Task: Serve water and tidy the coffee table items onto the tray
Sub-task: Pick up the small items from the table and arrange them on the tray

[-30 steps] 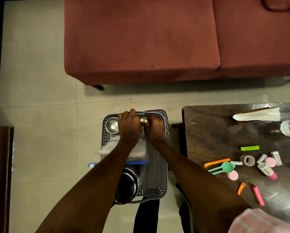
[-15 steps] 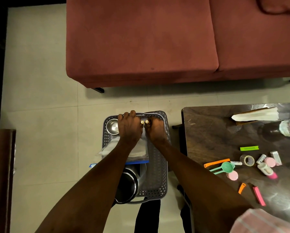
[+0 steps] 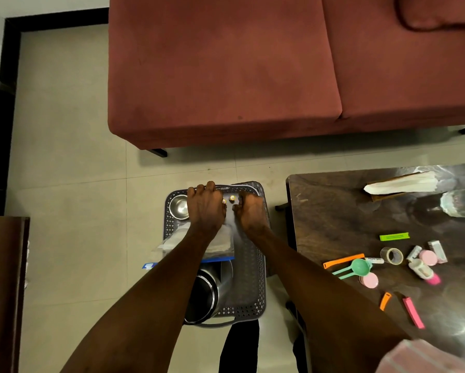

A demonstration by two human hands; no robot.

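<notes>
The grey perforated plastic tray (image 3: 252, 278) sits on the tiled floor (image 3: 72, 211) just beside the left edge of the dark wooden table (image 3: 333, 211), and both hands work at its far edge. The left hand (image 3: 204, 208) has its fingers curled over the far rim, next to a small steel bowl (image 3: 178, 207) in the far-left corner. The right hand (image 3: 250, 214) is clenched low inside the tray; what it grips I cannot tell. Two small gold-capped pieces (image 3: 228, 199) show between the hands. A clear plastic bag with a blue strip (image 3: 220, 246) lies under the wrists, and a large steel pot (image 3: 207, 294) fills the tray's near end.

The step in hand looks like settling small things along the far rim. It would go best with the left hand steadying the rim while the right sets pieces flat, away from the bag, so that nothing rolls through the perforations.

Much remains on the table: a mint green measuring spoon (image 3: 356, 267), a roll of clear tape (image 3: 392, 256), orange clips (image 3: 343, 260), pink clips (image 3: 413, 312), a green clip (image 3: 394, 236) and a clear water bottle (image 3: 461, 203) at the right edge.

Against the earlier frames, little differs: both hands keep the same places on the rim, and the camera has only drifted slightly.
</notes>
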